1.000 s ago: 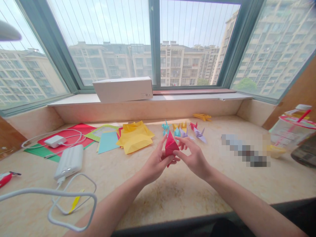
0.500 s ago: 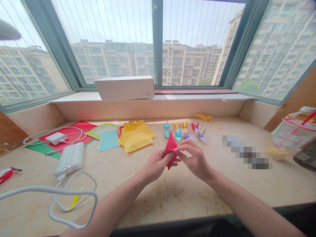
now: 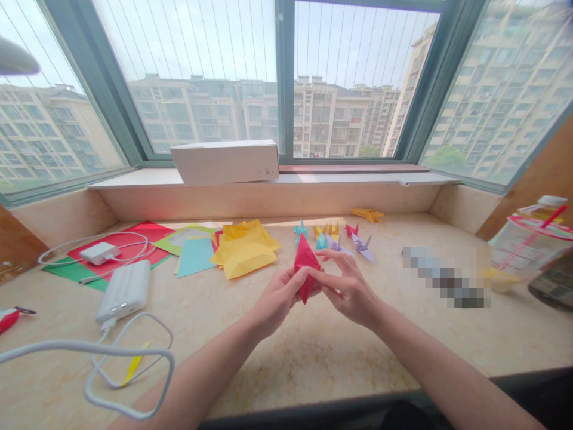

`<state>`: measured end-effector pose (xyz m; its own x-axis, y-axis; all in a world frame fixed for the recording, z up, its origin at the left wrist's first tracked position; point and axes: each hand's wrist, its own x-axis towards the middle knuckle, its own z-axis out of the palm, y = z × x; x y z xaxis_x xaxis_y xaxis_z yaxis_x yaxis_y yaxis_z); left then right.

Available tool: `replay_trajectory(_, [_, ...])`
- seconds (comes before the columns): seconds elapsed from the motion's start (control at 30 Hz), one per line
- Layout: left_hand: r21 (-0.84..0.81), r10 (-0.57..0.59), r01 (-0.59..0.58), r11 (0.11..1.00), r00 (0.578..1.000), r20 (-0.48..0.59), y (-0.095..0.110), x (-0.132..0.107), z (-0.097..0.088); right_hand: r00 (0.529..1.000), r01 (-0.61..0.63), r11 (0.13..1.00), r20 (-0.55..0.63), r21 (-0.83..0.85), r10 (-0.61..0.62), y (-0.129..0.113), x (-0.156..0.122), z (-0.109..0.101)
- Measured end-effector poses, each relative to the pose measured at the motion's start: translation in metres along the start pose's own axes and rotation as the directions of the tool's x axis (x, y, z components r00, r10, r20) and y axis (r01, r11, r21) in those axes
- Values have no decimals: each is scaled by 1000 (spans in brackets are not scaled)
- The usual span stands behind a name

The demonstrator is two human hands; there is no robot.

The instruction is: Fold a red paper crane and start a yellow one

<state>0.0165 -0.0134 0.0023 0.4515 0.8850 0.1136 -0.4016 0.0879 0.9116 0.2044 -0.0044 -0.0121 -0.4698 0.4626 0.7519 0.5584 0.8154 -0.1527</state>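
A red piece of folded origami paper (image 3: 305,258), shaped like a tall diamond, is held upright above the counter. My left hand (image 3: 283,292) grips its lower left side, with the thumb across the front and the other fingers behind. From the right, my right hand (image 3: 351,289) has its fingers at the paper's lower middle, one fingertip pressing by the left thumb; part of its grip is hidden. Just beyond stand small finished paper cranes: a blue one (image 3: 301,229), a red one (image 3: 352,230) and a purple one (image 3: 362,246) among several.
Yellow creased paper (image 3: 246,251) and a blue sheet (image 3: 196,257) lie left of centre. Further left are a white power bank (image 3: 125,291), a charger (image 3: 99,253) and a looping cable (image 3: 120,346). A plastic cup (image 3: 521,251) stands at right; a white box (image 3: 226,164) rests on the sill.
My right fingers have shifted from pinching the paper's right edge to lying across its front near the left thumb. The paper's upper flap now shows flatter and wider. The view has shifted slightly.
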Motion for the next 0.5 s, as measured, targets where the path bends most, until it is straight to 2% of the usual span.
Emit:
replay_trajectory(0.1, [60, 14, -13, 998, 1000, -15, -1, 2, 0, 997, -52, 994, -48, 96, 57, -3, 1, 3])
replay_trajectory(0.23, [109, 41, -40, 993, 999, -6, -6, 4, -4, 950, -210, 925, -159, 316, 270, -6, 4, 7])
replay_trajectory(0.37, [200, 43, -43, 979, 999, 3, -11, 5, -7, 890, -349, 836, -128, 423, 437, -2, 5, 13])
replay_trajectory(0.5, [240, 15, -19, 971, 1000, 22, -10, 5, -9, 849, -369, 737, -118, 566, 516, 3, 1, 20])
